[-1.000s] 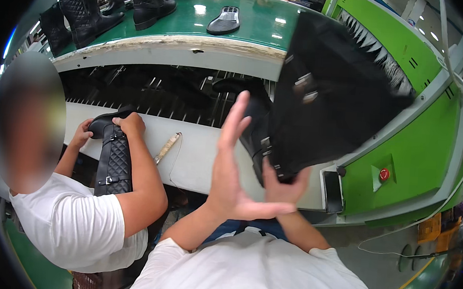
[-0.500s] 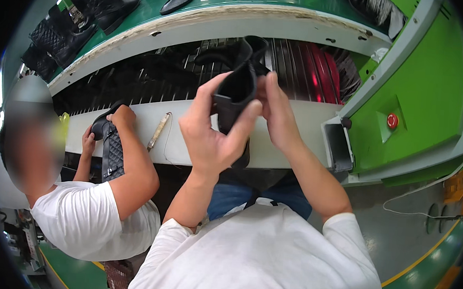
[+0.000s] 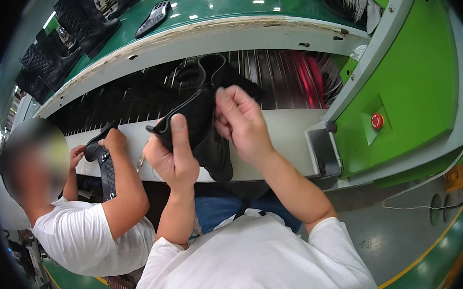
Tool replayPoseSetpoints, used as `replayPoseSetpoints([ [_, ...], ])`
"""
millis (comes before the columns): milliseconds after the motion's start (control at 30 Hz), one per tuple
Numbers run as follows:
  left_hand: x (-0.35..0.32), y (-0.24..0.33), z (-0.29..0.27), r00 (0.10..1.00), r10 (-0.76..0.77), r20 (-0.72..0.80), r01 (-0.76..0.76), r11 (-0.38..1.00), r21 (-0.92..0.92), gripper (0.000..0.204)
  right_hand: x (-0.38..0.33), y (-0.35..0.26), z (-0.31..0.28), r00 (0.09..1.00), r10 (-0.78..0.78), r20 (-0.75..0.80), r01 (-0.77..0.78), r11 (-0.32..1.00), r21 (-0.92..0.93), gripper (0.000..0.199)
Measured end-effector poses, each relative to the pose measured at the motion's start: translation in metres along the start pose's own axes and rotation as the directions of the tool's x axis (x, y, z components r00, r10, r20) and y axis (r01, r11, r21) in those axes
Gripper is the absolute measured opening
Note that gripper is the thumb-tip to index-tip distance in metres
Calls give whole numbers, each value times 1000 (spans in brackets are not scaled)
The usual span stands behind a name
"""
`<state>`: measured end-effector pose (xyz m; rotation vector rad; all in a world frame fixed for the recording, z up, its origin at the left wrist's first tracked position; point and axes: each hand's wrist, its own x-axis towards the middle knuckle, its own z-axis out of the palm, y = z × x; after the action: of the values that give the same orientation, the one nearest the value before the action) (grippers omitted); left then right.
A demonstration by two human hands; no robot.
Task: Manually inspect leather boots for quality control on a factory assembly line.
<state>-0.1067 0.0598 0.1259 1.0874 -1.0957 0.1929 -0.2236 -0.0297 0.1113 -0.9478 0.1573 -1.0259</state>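
A black boot (image 3: pixel 212 151) is held in front of me, its wide shaft opening turned up and spread. My left hand (image 3: pixel 172 159) is closed round the shaft's near-left edge, with the thumb lying on the outer side. At the right side of the shaft, the fingers of my right hand (image 3: pixel 243 125) are curled in a pinch against the boot's edge; the exact bit between the fingertips is hidden. The boot's lower part hangs over the pale ledge (image 3: pixel 280 142) toward my lap.
A co-worker (image 3: pixel 89 226) at left handles a black quilted boot (image 3: pixel 106 170). Dark boots lie on the roller conveyor (image 3: pixel 268 74) beyond the ledge. Quilted boots (image 3: pixel 84 19) and a shoe sole (image 3: pixel 153 18) rest on the green bench (image 3: pixel 214 3). At right stands a green machine (image 3: pixel 407 92) with a red button (image 3: pixel 377 121).
The boot has tilted and swung left and lower, its opening now spread wider. My left hand moved left and down along its edge; my right hand has curled into a pinch at its side.
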Motion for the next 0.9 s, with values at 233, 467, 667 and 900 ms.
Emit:
replayPoseSetpoints([
  [233, -14, 0, 1, 975, -102, -200, 74, 987, -140, 27, -55, 90, -89, 947, 240, -214, -294, 915, -275, 24],
  [467, -106, -45, -2, 960, -213, 183, 179, 967, 183, 27, -75, 106, -102, 930, 235, -282, -311, 913, -265, 24],
  [667, -91, -74, -18, 950, -279, -138, 297, 945, 136, 18, -86, 104, -120, 960, 69, -271, -161, 929, -334, 30],
  [900, -28, -29, -56, 747, -325, -580, 240, 946, -220, 22, -86, 105, -115, 956, 90, -280, -179, 933, -311, 24],
])
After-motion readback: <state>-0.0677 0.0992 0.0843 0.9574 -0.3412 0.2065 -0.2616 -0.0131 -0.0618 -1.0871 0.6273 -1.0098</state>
